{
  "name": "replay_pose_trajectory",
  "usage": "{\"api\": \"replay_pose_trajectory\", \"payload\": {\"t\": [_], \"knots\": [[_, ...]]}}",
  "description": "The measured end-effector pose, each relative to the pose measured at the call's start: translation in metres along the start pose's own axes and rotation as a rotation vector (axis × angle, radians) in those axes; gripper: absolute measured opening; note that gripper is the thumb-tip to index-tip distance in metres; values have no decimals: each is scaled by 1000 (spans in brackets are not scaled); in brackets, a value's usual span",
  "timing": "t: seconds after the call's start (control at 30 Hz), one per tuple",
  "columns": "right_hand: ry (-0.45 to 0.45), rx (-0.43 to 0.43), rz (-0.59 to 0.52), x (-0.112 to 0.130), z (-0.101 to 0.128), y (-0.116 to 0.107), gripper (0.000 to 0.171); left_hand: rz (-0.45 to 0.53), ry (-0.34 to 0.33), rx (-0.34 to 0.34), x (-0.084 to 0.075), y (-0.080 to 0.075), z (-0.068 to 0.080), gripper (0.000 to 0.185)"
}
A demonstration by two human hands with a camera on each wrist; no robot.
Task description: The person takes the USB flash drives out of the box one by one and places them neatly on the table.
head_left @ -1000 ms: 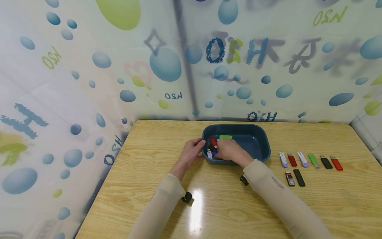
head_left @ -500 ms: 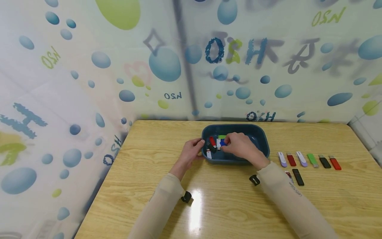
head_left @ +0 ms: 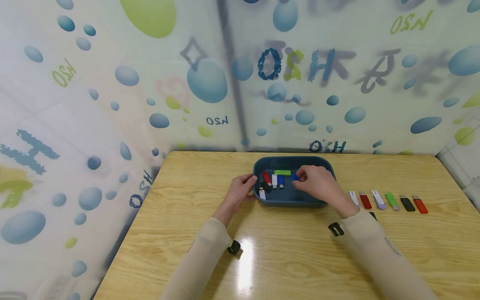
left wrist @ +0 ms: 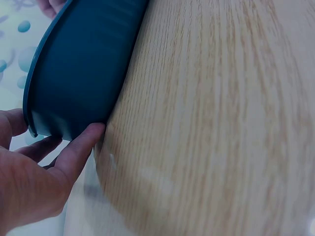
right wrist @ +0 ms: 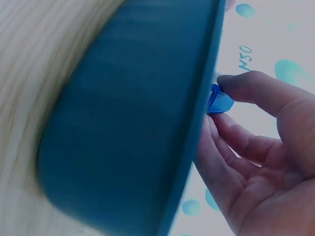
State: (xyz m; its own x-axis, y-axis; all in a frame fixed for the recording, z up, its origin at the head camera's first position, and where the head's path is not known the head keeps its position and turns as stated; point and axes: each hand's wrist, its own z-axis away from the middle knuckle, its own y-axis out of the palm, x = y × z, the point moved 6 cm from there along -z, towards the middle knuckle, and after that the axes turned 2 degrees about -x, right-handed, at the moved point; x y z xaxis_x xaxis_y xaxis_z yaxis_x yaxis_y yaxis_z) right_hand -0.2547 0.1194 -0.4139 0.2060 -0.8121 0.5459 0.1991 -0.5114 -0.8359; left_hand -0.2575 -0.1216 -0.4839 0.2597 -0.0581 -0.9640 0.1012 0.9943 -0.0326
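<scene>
A dark blue plastic bin (head_left: 288, 204) stands near the table's back edge. My left hand (head_left: 240, 188) holds its left end, thumb at the rim; in the left wrist view the fingers (left wrist: 78, 152) press the outer wall. Inside the bin, my right hand (head_left: 318, 182) pinches a blue USB flash drive (head_left: 295, 177), also visible as a blue cap-like end (right wrist: 222, 102) in the right wrist view. Other drives lie toward the bin's left: a red one (head_left: 266, 178), a black one (head_left: 265, 186), a white one (head_left: 274, 181), a second blue one (head_left: 281, 181) and a green one (head_left: 282, 172).
To the right of the bin, several flash drives lie in a row on the wooden table (head_left: 292, 254), from a white-purple one (head_left: 378, 199) to a red one (head_left: 420, 204). My right forearm covers part of a second row. A patterned curtain (head_left: 210, 137) hangs behind.
My right hand has moved right within the bin, carrying a blue flash drive away from the others and uncovering the white and second blue drives. The left hand stays on the bin.
</scene>
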Motion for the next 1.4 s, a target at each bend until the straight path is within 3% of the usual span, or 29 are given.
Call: {"api": "replay_pose_trajectory", "payload": {"t": [0.3, 0.47, 0.73, 1.03, 1.4], "knots": [[34, -45, 9, -26, 30, -30, 36, -2, -9, -2, 3, -1, -2, 48], [88, -86, 46, -54, 53, -48, 41, 1, -17, -5, 3, -1, -2, 49], [189, -60, 62, -103, 89, -65, 50, 10, -2, -5, 1, -2, -1, 48], [219, -56, 82, -149, 116, -64, 48, -2, 3, -1, 2, 0, 0, 48], [294, 47, 117, -186, 134, -56, 46, 4, 0, -2, 1, 1, 0, 48]]}}
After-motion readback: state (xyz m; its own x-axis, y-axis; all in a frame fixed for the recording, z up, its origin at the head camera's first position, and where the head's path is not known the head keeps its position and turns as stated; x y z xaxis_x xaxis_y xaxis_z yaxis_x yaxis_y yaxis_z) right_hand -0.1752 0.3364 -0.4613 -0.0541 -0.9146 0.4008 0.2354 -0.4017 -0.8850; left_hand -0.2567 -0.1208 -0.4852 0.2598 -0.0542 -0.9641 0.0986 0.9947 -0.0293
